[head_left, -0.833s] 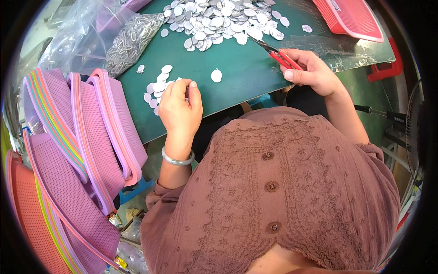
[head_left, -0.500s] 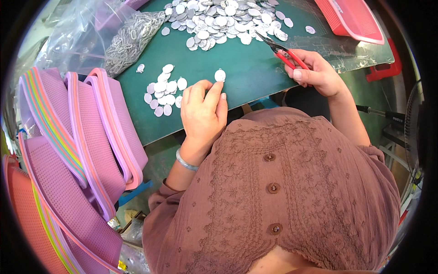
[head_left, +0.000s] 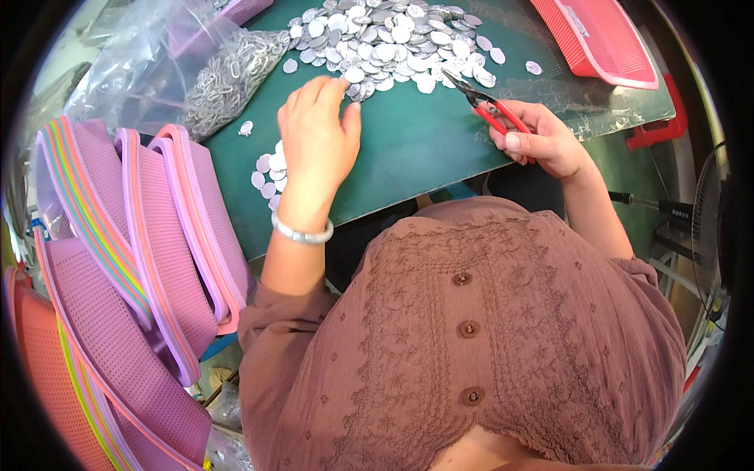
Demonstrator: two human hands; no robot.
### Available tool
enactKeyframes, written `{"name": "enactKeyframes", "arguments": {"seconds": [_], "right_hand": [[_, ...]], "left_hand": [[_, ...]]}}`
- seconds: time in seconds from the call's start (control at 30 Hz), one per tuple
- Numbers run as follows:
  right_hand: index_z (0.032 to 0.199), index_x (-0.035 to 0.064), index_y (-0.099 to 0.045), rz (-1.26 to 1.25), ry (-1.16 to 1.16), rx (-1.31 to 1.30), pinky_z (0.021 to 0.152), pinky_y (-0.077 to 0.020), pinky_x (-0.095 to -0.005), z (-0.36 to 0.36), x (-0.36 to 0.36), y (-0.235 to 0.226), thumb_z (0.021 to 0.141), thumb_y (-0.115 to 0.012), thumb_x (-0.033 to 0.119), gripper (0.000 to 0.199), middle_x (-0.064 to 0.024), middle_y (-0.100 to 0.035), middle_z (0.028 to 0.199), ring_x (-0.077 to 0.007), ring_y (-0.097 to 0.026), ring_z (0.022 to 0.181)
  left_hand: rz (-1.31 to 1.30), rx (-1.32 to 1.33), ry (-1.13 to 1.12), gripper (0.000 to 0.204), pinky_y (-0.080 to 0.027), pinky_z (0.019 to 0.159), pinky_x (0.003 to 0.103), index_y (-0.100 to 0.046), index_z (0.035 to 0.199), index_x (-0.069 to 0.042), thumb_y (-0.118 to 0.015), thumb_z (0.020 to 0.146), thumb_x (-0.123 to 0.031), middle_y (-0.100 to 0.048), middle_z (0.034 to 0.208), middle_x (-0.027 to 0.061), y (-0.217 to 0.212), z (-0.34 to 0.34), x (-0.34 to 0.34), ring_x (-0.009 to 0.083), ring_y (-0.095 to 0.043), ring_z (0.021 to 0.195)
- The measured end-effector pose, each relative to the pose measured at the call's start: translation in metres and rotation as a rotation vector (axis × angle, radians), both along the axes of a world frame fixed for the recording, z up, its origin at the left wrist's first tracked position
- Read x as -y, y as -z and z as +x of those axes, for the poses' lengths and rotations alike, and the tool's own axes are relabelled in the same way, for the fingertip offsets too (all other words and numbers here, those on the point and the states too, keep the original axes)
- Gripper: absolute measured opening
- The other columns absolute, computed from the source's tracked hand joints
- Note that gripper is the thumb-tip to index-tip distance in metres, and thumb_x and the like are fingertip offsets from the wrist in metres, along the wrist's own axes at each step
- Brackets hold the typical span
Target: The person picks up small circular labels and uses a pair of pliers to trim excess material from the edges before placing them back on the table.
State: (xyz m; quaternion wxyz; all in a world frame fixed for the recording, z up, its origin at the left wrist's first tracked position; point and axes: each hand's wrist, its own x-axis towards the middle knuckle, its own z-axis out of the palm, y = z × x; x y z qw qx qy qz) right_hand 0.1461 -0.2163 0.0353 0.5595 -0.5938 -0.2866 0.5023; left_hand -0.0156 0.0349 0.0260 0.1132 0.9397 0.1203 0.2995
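Note:
My left hand (head_left: 318,145) reaches over the green table at the near left edge of a heap of silver oval pendants (head_left: 385,51). Its thumb stands apart from the bent fingers, and the index fingertip meets the edge pendants; nothing shows in its grasp. Below my wrist it partly covers a smaller group of silver pendants (head_left: 263,165). In my right hand (head_left: 546,144) are red-handled pliers (head_left: 503,118), held by the handles, with the dark jaws pointing up-left beside the heap's right edge. One pendant (head_left: 533,67) lies alone to the right.
A clear plastic bag of metal clips (head_left: 236,78) lies at the far left. Purple and pink mesh baskets (head_left: 177,251) crowd the left side. At the far right is a pink basket (head_left: 601,47). One small silver piece (head_left: 246,128) lies near the bag.
My left hand has moved up and left to the heap. The single pendant that lay by its fingertips is no longer visible. My right hand with the pliers has barely moved.

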Motion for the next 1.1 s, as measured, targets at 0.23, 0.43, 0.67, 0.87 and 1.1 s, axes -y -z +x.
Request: {"name": "enactKeyframes", "arguments": {"seconds": [0.23, 0.43, 0.67, 0.87, 1.1], "right_hand": [[0.125, -0.0009, -0.049, 0.008, 0.012, -0.003, 0.048, -0.0323, -0.0171, 0.001, 0.001, 0.003, 0.078, -0.07, 0.03, 0.061, 0.0042, -0.048, 0.069, -0.0028, -0.041, 0.054], [0.124, -0.0014, -0.05, 0.01, -0.044, 0.027, 0.058, -0.0366, -0.0175, 0.0, 0.0, -0.005, 0.079, -0.07, 0.028, 0.058, 0.0022, -0.054, 0.081, -0.0036, -0.046, 0.067], [0.123, -0.0045, -0.048, 0.015, -0.075, 0.279, 0.08, -0.0435, -0.0274, -0.014, -0.009, -0.014, 0.079, -0.068, 0.028, 0.059, -0.0069, -0.059, 0.099, -0.0123, -0.052, 0.088], [0.124, -0.0037, -0.048, 0.073, -0.067, 0.437, 0.085, -0.0438, -0.0289, -0.019, -0.011, -0.01, 0.079, -0.068, 0.028, 0.059, -0.0113, -0.061, 0.103, -0.0147, -0.055, 0.093], [0.122, -0.0025, -0.051, 0.071, -0.057, 0.507, 0.083, -0.0452, -0.0291, -0.022, -0.011, -0.01, 0.079, -0.069, 0.029, 0.056, -0.0122, -0.062, 0.102, -0.0148, -0.056, 0.09]], "left_hand": [[-0.094, -0.085, 0.033, 0.014, -0.047, 0.072, 0.035, -0.067, 0.085, -0.005, -0.066, 0.071, -0.007, -0.064, 0.086, 0.0088, 0.013, 0.03, -0.015, 0.0269, -0.06, 0.079], [-0.831, -0.026, 0.056, 0.012, -0.046, 0.065, 0.027, -0.062, 0.088, -0.003, -0.062, 0.084, -0.014, -0.066, 0.081, 0.0067, 0.004, 0.026, -0.002, 0.0154, -0.062, 0.075], [-1.576, -0.088, 0.183, 0.013, -0.046, 0.059, 0.022, -0.056, 0.096, -0.004, -0.06, 0.087, -0.013, -0.064, 0.079, 0.0059, -0.026, 0.016, 0.03, 0.012, -0.061, 0.064], [-1.619, -0.044, 0.225, 0.013, -0.046, 0.058, 0.021, -0.057, 0.096, -0.004, -0.063, 0.085, -0.009, -0.064, 0.079, 0.0059, -0.022, 0.013, 0.041, 0.0115, -0.061, 0.062], [-1.594, -0.035, 0.234, 0.016, -0.046, 0.058, 0.021, -0.059, 0.099, -0.001, -0.063, 0.085, -0.007, -0.064, 0.079, 0.0068, -0.024, 0.012, 0.046, 0.0115, -0.06, 0.062]]}}
